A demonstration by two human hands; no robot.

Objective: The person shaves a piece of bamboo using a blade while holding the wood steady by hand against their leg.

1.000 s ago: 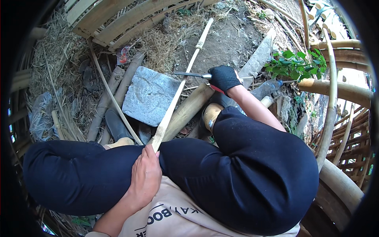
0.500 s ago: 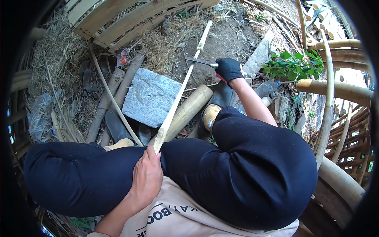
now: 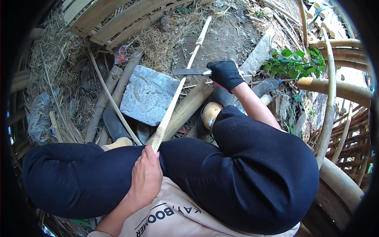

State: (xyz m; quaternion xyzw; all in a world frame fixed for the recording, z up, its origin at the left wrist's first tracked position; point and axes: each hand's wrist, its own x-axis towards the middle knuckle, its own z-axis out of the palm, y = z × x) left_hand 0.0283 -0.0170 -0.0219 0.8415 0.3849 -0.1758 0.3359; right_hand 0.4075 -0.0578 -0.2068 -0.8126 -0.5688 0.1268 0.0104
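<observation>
A long pale bamboo strip (image 3: 171, 107) slants away from my lap, with a knobbly node near its far end. My bare left hand (image 3: 147, 172) is wrapped round its near end, close against my thighs. In a dark fingerless-looking glove, my right hand (image 3: 227, 74) grips a knife (image 3: 187, 72) by its handle. The knife's dark flat blade points left and crosses the strip around its middle, seemingly against it. Below the blade, the strip passes over a thick bamboo pole (image 3: 185, 112) and beside a grey stone block (image 3: 148, 94).
Bamboo slats (image 3: 130, 23) stand at the far left above dry straw (image 3: 55, 67). A leafy green plant (image 3: 296, 63), a clear plastic bottle (image 3: 266, 87) and a curved bamboo pole (image 3: 328, 106) are on the right. A flat stone slab (image 3: 258, 51) lies beyond my right hand.
My right hand has drawn the knife nearer along the strip and slightly left, and the blade now shows more of its flat side. My left hand keeps its hold.
</observation>
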